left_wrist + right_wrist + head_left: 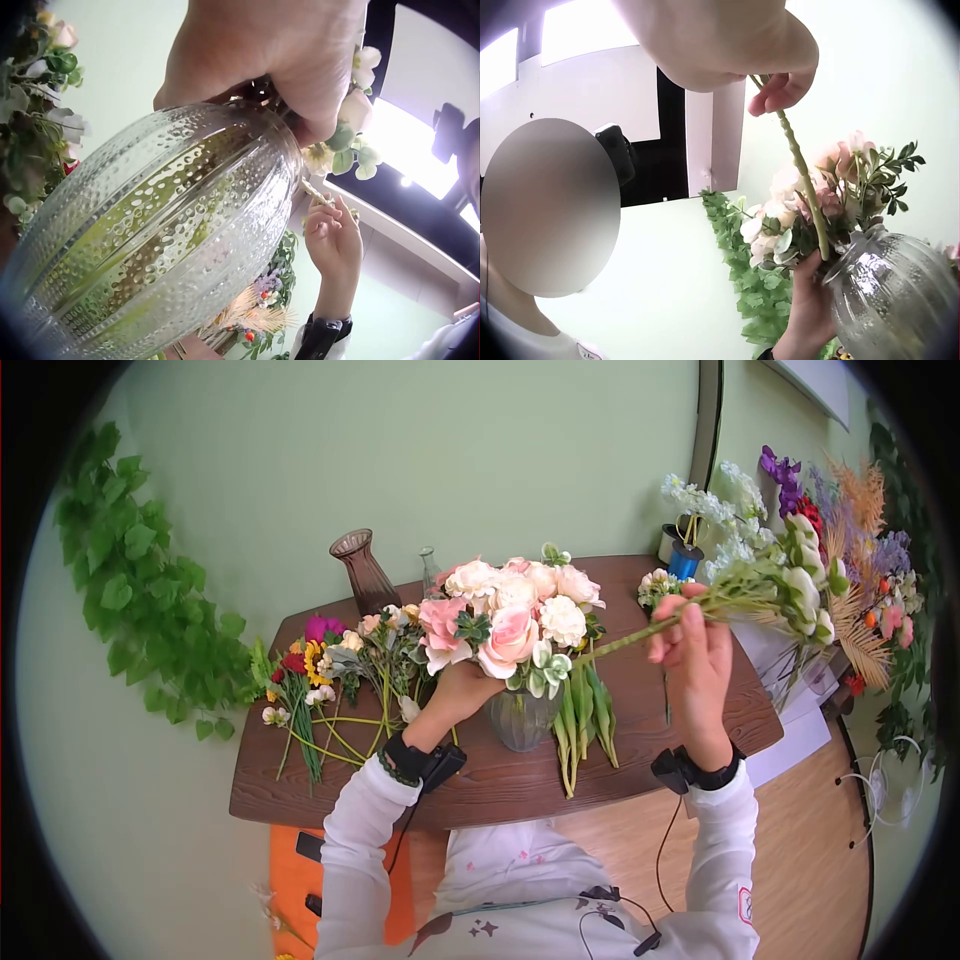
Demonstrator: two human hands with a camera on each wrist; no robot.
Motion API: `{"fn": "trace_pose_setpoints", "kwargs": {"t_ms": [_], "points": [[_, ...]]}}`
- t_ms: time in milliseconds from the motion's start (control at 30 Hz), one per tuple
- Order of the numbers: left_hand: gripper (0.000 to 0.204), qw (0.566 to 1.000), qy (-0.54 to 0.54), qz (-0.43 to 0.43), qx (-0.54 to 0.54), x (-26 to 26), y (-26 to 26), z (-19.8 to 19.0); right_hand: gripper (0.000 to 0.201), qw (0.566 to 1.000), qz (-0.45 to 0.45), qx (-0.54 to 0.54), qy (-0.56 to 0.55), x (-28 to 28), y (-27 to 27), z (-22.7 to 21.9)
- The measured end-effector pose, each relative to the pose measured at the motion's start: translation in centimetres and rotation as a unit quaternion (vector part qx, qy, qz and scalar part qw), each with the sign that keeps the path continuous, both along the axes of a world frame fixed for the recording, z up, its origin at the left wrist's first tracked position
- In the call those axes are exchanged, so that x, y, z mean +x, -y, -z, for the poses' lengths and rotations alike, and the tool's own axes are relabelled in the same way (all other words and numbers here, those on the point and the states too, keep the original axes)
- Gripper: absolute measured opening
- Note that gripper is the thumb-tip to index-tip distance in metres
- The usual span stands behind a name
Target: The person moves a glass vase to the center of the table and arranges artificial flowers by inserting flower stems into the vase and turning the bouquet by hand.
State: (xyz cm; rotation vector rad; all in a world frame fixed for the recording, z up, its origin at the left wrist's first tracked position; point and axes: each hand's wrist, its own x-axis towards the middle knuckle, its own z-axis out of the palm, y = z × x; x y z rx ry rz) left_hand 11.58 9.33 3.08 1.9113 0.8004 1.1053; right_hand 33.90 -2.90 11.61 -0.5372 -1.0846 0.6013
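Observation:
A ribbed clear glass vase [522, 722] stands near the table's middle, topped by a round bouquet [512, 595] of pink and cream roses. My left hand [463, 694] grips the bouquet's stems low down, thumb and fingers right at the vase's rim in the left wrist view. Green stems show through the glass [172, 225]. To the right, my right hand [700, 665] pinches a long green flower stem [801, 165] with whitish-green blooms [803, 585] at its far end. Its cut end points down-left, overlapping the bouquet's edge in the head view.
Green leaves [585, 715] lie right of the vase. Loose flowers [320, 660] cover the table's left side. Behind stand a brown glass vase [366, 572] and a small clear bottle [430, 568]. A blue spool [685, 559] and more flowers [870, 560] are at the right.

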Motion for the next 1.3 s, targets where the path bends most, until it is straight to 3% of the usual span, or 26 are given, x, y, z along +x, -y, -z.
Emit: {"fn": "trace_pose_setpoints", "kwargs": {"t_ms": [133, 200, 233, 300, 367, 533, 667, 767, 833, 933, 1033, 1100, 1167, 1300], "points": [[0.027, 1.000, 0.005, 0.010, -0.010, 0.1, 0.8, -1.0, 0.025, 0.994, 0.005, -0.055, 0.092, -1.3, -1.0, -0.5], [0.046, 0.999, -0.015, 0.022, -0.045, 0.0, 1.4, -1.7, 0.029, 0.987, -0.010, -0.080, 0.139, -1.8, -1.3, -0.7], [0.046, 0.999, -0.014, 0.022, -0.045, 0.1, 1.2, -1.3, 0.029, 0.987, -0.009, -0.080, 0.139, -2.1, -1.4, -0.8], [0.027, 0.999, 0.042, -0.008, 0.019, 0.4, 0.5, -0.2, 0.032, 0.978, -0.009, -0.120, 0.171, -2.6, -1.5, -0.7], [0.027, 0.999, 0.045, -0.013, 0.007, 0.5, 0.7, -0.1, 0.031, 0.979, -0.015, -0.107, 0.173, -2.8, -1.9, 0.2], [0.027, 0.998, 0.013, -0.047, -0.025, 0.7, 1.4, -0.5, 0.028, 0.957, 0.067, -0.105, 0.261, -3.0, -1.8, 0.7], [0.027, 0.997, 0.077, -0.009, -0.015, 1.1, 2.0, -1.0, 0.029, 0.930, 0.114, -0.086, 0.340, -3.7, -1.7, -0.6], [0.027, 0.994, 0.104, 0.002, -0.034, 1.4, 1.9, -1.0, 0.028, 0.917, 0.078, -0.159, 0.358, -4.0, -2.1, 0.7], [0.026, 0.991, 0.123, 0.000, -0.047, 1.3, 1.9, -1.2, 0.030, 0.935, 0.052, -0.126, 0.329, -4.1, -2.2, 1.2], [0.044, 0.990, 0.105, 0.008, -0.094, 1.1, 1.8, -1.2, 0.035, 0.914, 0.060, -0.197, 0.351, -4.2, -1.8, 1.2], [0.040, 0.987, 0.136, 0.032, -0.083, 1.3, 1.6, -0.6, 0.036, 0.928, 0.061, -0.104, 0.354, -3.9, -3.1, 3.6], [0.036, 0.985, 0.140, -0.004, -0.099, 1.6, 1.8, -0.8, 0.036, 0.934, 0.064, -0.103, 0.336, -4.2, -3.0, 4.1], [0.029, 0.982, 0.166, -0.013, -0.085, 2.0, 2.0, -0.6, 0.036, 0.926, 0.086, -0.172, 0.326, -4.3, -2.9, 4.7], [0.023, 0.979, 0.197, -0.010, -0.039, 2.2, 1.9, -0.7, 0.035, 0.938, 0.085, -0.153, 0.301, -4.5, -3.4, 5.7]]}}
